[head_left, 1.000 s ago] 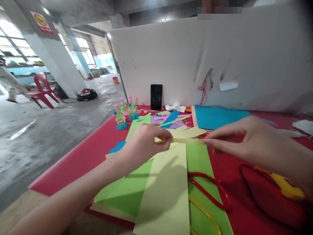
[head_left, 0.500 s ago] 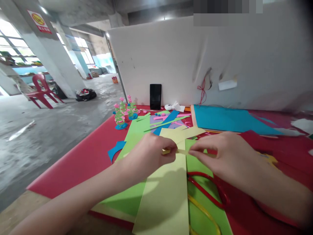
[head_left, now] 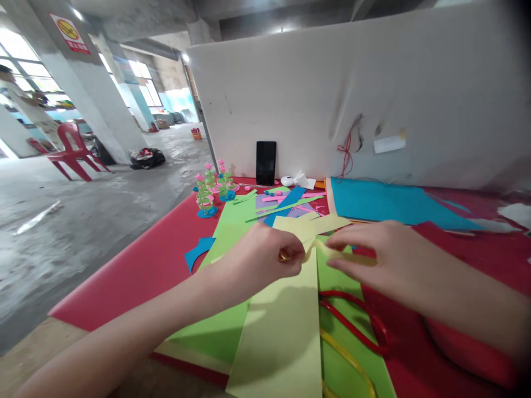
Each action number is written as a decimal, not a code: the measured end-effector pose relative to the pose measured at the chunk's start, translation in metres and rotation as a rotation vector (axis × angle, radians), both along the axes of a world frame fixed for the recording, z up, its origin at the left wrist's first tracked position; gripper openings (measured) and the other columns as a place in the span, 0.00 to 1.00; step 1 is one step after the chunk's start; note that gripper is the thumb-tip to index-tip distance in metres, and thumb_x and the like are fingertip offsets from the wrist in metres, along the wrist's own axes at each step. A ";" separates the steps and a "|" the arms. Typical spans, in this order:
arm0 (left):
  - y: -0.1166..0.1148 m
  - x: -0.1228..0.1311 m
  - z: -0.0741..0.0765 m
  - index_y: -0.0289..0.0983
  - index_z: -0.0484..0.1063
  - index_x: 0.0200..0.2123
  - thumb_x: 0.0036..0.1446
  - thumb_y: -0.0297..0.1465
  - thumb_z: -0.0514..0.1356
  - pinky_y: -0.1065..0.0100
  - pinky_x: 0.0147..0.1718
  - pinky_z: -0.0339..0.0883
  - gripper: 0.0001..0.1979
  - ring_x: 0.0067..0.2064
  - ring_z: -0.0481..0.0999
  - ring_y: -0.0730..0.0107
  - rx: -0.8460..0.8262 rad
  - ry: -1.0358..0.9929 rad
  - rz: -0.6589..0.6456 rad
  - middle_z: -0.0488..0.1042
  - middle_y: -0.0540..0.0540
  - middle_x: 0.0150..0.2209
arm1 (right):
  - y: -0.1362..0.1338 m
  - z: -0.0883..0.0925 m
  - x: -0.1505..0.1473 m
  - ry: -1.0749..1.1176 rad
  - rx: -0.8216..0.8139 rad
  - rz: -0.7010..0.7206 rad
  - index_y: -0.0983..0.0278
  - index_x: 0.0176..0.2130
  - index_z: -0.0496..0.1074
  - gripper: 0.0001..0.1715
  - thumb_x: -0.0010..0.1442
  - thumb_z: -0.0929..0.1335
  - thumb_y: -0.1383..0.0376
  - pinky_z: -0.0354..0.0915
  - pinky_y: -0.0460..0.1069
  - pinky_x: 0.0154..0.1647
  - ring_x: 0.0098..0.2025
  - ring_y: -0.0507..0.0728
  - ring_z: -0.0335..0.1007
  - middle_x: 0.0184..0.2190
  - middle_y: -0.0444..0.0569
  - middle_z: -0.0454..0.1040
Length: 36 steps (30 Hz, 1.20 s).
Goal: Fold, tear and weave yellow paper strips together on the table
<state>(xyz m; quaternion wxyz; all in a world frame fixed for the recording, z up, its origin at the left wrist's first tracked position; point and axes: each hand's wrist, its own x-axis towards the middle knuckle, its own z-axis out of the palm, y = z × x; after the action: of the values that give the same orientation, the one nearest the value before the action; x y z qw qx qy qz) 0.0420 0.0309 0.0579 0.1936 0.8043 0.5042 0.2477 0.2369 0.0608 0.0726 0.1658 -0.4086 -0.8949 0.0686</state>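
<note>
My left hand is closed in a pinch on the rolled end of a narrow pale yellow paper strip. My right hand pinches the same strip a short way to the right, thumb and fingers pressed on it. Both hands hover above a long pale yellow sheet lying on green paper on the red table.
Red and yellow scissor handles lie under my right forearm. A blue sheet, coloured paper scraps, small paper trees and a black phone stand by the white partition. A red chair is at the far left.
My right hand slid left along the strip toward my left hand, so the free length between them shrank. The left hand keeps rolling the strip's end.
</note>
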 end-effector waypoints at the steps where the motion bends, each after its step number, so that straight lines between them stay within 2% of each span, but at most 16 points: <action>1: -0.002 0.002 0.000 0.36 0.71 0.24 0.45 0.24 0.52 0.76 0.25 0.62 0.08 0.25 0.69 0.75 0.001 -0.011 -0.010 0.72 0.51 0.23 | -0.003 -0.003 -0.005 -0.005 -0.017 -0.001 0.60 0.35 0.73 0.11 0.52 0.65 0.61 0.63 0.51 0.37 0.35 0.57 0.69 0.34 0.45 0.74; 4: -0.006 0.005 -0.001 0.36 0.71 0.25 0.45 0.23 0.53 0.76 0.25 0.63 0.07 0.25 0.70 0.75 0.020 -0.007 -0.022 0.73 0.51 0.23 | -0.008 -0.009 -0.014 0.049 0.059 -0.025 0.62 0.43 0.69 0.18 0.51 0.65 0.61 0.63 0.53 0.40 0.40 0.59 0.67 0.41 0.48 0.71; 6: -0.009 0.007 0.000 0.36 0.71 0.24 0.44 0.23 0.53 0.76 0.25 0.63 0.08 0.25 0.70 0.75 0.053 0.010 -0.036 0.73 0.51 0.23 | -0.008 -0.009 -0.016 0.089 0.102 0.025 0.62 0.43 0.69 0.18 0.50 0.67 0.63 0.63 0.52 0.41 0.43 0.59 0.65 0.44 0.48 0.69; 9: -0.011 0.008 0.001 0.36 0.72 0.25 0.45 0.23 0.53 0.75 0.26 0.63 0.08 0.25 0.71 0.75 0.112 0.032 -0.052 0.73 0.51 0.23 | -0.008 -0.007 -0.015 0.068 -0.009 0.131 0.60 0.31 0.73 0.06 0.52 0.65 0.67 0.62 0.49 0.39 0.38 0.55 0.67 0.35 0.44 0.73; 11: -0.011 0.009 0.001 0.36 0.72 0.27 0.45 0.24 0.53 0.75 0.26 0.63 0.08 0.25 0.70 0.75 0.142 0.042 -0.047 0.73 0.51 0.24 | -0.009 -0.004 -0.015 0.050 -0.089 0.116 0.60 0.26 0.73 0.09 0.53 0.64 0.68 0.62 0.48 0.36 0.33 0.54 0.68 0.28 0.42 0.73; 14: -0.011 0.008 0.000 0.36 0.72 0.27 0.46 0.24 0.54 0.76 0.24 0.61 0.08 0.24 0.70 0.75 0.143 0.048 -0.032 0.73 0.51 0.24 | -0.013 -0.002 -0.016 0.052 -0.141 0.037 0.58 0.25 0.73 0.09 0.52 0.64 0.68 0.61 0.47 0.30 0.28 0.52 0.67 0.24 0.40 0.72; 22: 0.001 -0.006 0.006 0.36 0.72 0.25 0.44 0.23 0.54 0.75 0.24 0.61 0.08 0.25 0.71 0.74 0.139 0.101 0.081 0.74 0.51 0.24 | -0.003 0.014 0.001 0.040 -0.127 -0.089 0.58 0.20 0.72 0.08 0.48 0.67 0.62 0.57 0.46 0.21 0.23 0.53 0.65 0.20 0.41 0.71; 27: 0.013 -0.019 0.012 0.35 0.72 0.26 0.47 0.26 0.54 0.73 0.29 0.65 0.06 0.28 0.72 0.72 0.169 0.071 0.169 0.74 0.50 0.25 | 0.012 0.027 0.018 0.071 -0.178 -0.127 0.58 0.20 0.73 0.09 0.48 0.68 0.59 0.60 0.45 0.21 0.23 0.53 0.68 0.20 0.41 0.73; 31: 0.012 -0.015 0.010 0.37 0.70 0.35 0.54 0.31 0.52 0.73 0.36 0.65 0.09 0.37 0.72 0.72 0.254 -0.037 0.063 0.74 0.49 0.36 | 0.014 0.026 0.016 0.093 -0.271 -0.119 0.58 0.21 0.74 0.09 0.49 0.67 0.59 0.63 0.44 0.24 0.26 0.54 0.70 0.23 0.42 0.74; 33: 0.009 -0.010 0.006 0.38 0.69 0.38 0.54 0.32 0.53 0.69 0.46 0.60 0.09 0.41 0.71 0.72 0.328 -0.023 0.000 0.73 0.50 0.39 | 0.011 0.023 0.010 0.105 -0.290 -0.075 0.58 0.23 0.74 0.08 0.49 0.67 0.60 0.64 0.45 0.28 0.29 0.55 0.70 0.26 0.41 0.75; 36: 0.006 -0.003 -0.001 0.39 0.68 0.38 0.54 0.32 0.54 0.60 0.55 0.44 0.09 0.42 0.70 0.72 0.397 0.036 -0.050 0.73 0.51 0.39 | 0.006 0.017 0.002 0.141 -0.281 0.022 0.58 0.26 0.74 0.06 0.50 0.66 0.64 0.64 0.44 0.31 0.31 0.53 0.69 0.27 0.40 0.75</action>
<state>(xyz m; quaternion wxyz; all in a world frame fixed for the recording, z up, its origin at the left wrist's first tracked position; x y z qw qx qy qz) 0.0393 0.0368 0.0572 0.0282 0.8432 0.4289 0.3229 0.2389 0.0671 0.0893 0.1684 -0.4120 -0.8671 0.2236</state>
